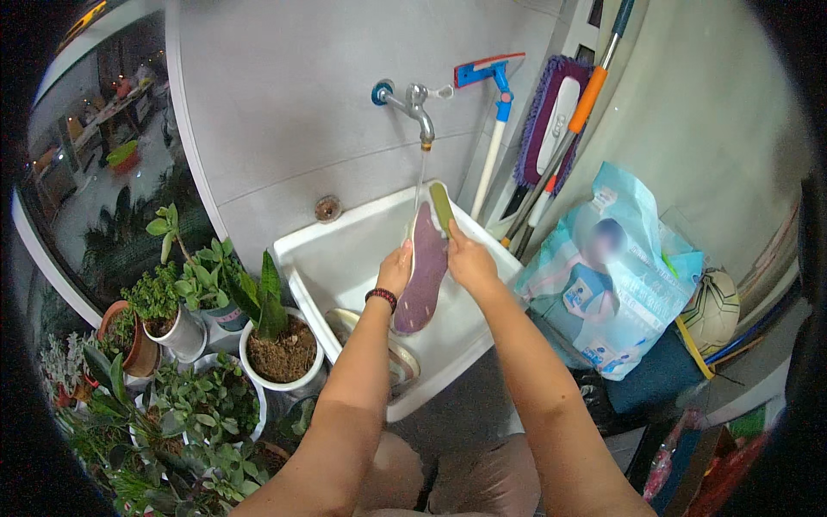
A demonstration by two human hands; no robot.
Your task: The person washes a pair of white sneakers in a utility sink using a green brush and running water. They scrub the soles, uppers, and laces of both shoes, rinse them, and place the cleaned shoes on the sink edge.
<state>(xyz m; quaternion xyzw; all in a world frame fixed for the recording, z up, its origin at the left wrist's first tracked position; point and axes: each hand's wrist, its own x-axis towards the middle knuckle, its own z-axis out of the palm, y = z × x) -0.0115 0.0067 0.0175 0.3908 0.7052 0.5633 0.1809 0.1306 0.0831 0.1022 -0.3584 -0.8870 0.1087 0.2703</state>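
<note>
My left hand (pixel 395 266), with a dark beaded bracelet at the wrist, grips the left edge of a shoe (pixel 423 271). The shoe's purple sole faces up towards me, its narrower end near the tap. Held in my right hand (pixel 473 262) is a brush with an olive-green handle (pixel 441 201), against the shoe's right side; its bristles are mostly hidden. Water runs from a metal tap (pixel 423 123) down by the shoe's far end. Below is a white sink (pixel 303 268), where another light-coloured shoe (pixel 404 362) lies partly hidden under my left forearm.
Several potted plants (pixel 284 352) crowd the left side, close to the sink. To the right stand a squeegee (pixel 494 116), a purple mop head (pixel 549 129) and poles. A light-blue plastic bag (pixel 607 278) and a ball (pixel 714 307) sit beside my right arm.
</note>
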